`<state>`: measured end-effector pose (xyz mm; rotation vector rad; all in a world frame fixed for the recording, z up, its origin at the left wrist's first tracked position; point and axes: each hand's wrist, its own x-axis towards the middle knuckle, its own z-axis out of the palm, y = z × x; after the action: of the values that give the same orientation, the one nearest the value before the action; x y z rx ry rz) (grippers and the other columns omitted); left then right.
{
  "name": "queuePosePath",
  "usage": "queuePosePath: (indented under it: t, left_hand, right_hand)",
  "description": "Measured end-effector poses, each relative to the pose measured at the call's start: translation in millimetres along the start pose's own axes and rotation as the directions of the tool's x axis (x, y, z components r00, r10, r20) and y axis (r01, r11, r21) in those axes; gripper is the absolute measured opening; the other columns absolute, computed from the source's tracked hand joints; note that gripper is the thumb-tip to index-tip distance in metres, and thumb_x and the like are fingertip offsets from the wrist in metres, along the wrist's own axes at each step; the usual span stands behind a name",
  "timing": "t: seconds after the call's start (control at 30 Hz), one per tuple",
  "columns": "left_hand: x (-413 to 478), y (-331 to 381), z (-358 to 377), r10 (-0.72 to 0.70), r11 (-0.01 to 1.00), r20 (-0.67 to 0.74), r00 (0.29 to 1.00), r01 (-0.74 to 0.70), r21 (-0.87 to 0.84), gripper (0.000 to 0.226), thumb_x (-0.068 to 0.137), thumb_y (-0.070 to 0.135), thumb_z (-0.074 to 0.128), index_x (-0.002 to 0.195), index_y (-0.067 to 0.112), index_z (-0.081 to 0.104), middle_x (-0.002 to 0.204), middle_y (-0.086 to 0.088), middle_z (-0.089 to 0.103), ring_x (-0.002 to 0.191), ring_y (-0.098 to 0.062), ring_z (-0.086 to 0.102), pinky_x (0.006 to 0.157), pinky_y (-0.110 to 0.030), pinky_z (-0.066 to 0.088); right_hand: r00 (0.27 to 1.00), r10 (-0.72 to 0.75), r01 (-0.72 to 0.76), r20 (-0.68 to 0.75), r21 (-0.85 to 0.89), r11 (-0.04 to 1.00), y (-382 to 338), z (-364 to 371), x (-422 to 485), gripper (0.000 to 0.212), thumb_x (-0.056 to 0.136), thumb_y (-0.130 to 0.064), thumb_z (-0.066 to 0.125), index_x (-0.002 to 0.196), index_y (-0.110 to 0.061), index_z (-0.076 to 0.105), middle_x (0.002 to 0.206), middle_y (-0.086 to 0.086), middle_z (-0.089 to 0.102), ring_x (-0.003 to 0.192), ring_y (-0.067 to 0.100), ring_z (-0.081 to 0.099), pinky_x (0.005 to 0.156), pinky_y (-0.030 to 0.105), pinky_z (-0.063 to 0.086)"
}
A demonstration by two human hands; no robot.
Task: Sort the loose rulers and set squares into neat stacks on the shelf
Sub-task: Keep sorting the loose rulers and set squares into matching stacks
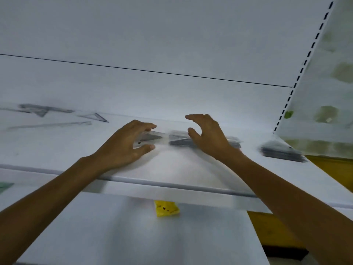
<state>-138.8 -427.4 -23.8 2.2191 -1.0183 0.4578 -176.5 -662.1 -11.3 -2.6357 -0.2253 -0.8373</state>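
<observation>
Shelf [172,169]: white, under my hands.
Left hand [124,145]: pinches a clear ruler [151,137].
Right hand [207,135]: loose, holds nothing, over the stack [178,140].

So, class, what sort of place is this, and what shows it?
Probably a stationery shop: a white shelf, a slotted upright, stacked set squares and a yellow tag below the shelf.

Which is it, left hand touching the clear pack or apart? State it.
Touching. The head view shows the left hand pinching the clear pack: fingertips on its far edge, thumb on its near edge, no gap despite the blur.
</observation>
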Motion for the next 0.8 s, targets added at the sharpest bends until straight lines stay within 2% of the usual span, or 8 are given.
queuePosePath:
  t: [0.23,0.4,0.5,0.57,0.7,0.8]
  left_hand:
    - [-13.7,-81.8,-62.8,-0.041,0.998,-0.066,0.997,0.044,0.048,0.046,0.081,0.027,0.067,0.125,0.023,0.052,0.111,0.012,0.051,0.100,0.000,0.045,0.085,-0.016,0.030]
    - [-4.5,-110.6,-73.7,-0.011,1.000,-0.039,0.999,0.011,-0.003,0.047,0.082,0.024,0.067,0.126,0.022,0.051,0.117,0.005,0.054,0.101,-0.003,0.047,0.090,-0.021,0.033]
    - [2.2,-117.3,-67.9,0.015,0.999,0.000,1.000,-0.015,-0.045,0.050,0.082,0.024,0.067,0.128,0.024,0.047,0.120,0.003,0.055,0.104,-0.003,0.047,0.090,-0.022,0.034]
    - [7.3,-122.8,-60.6,0.016,0.997,0.027,1.000,-0.014,-0.071,0.054,0.082,0.026,0.067,0.130,0.027,0.044,0.120,0.006,0.054,0.107,-0.005,0.048,0.091,-0.024,0.036]
    - [22.1,-127.9,-42.8,-0.041,0.987,0.058,0.997,0.049,-0.150,0.063,0.080,0.031,0.068,0.134,0.034,0.035,0.112,0.013,0.052,0.103,-0.006,0.047,0.087,-0.023,0.033]
    - [35.6,-128.9,-30.8,-0.032,0.983,0.113,0.993,0.051,-0.175,0.068,0.079,0.032,0.068,0.136,0.035,0.031,0.111,0.013,0.051,0.105,-0.006,0.048,0.087,-0.023,0.032]
  right_hand:
    - [0.998,-0.037,0.036,0.045,0.011,0.999,-70.6,52.2,13.4,0.040,0.091,-0.014,0.053,0.130,-0.012,0.049,0.126,0.003,0.056,0.116,0.017,0.048,0.088,0.009,0.025]
    - [0.998,0.050,-0.050,0.031,0.007,0.999,-95.0,64.0,3.6,0.039,0.091,-0.015,0.051,0.130,-0.013,0.049,0.127,0.002,0.056,0.117,0.018,0.048,0.094,0.017,0.029]
    - [0.973,0.118,-0.107,0.201,-0.066,0.992,-109.8,75.9,-10.5,0.029,0.093,-0.021,0.046,0.119,-0.013,0.057,0.126,0.004,0.056,0.118,0.022,0.047,0.099,0.025,0.033]
    - [0.955,0.123,-0.088,0.271,-0.138,0.986,-115.8,83.0,-16.9,0.027,0.093,-0.022,0.044,0.110,-0.011,0.061,0.119,0.006,0.059,0.113,0.024,0.048,0.095,0.035,0.040]
    - [0.965,0.153,-0.137,0.212,-0.088,0.987,-119.7,82.3,-19.2,0.026,0.092,-0.024,0.047,0.113,-0.018,0.061,0.121,-0.003,0.059,0.113,0.017,0.046,0.092,0.026,0.036]
    - [0.967,0.151,-0.137,0.203,-0.083,0.987,-118.6,82.0,-20.8,0.025,0.092,-0.025,0.048,0.112,-0.019,0.061,0.120,-0.006,0.059,0.113,0.015,0.046,0.093,0.024,0.035]
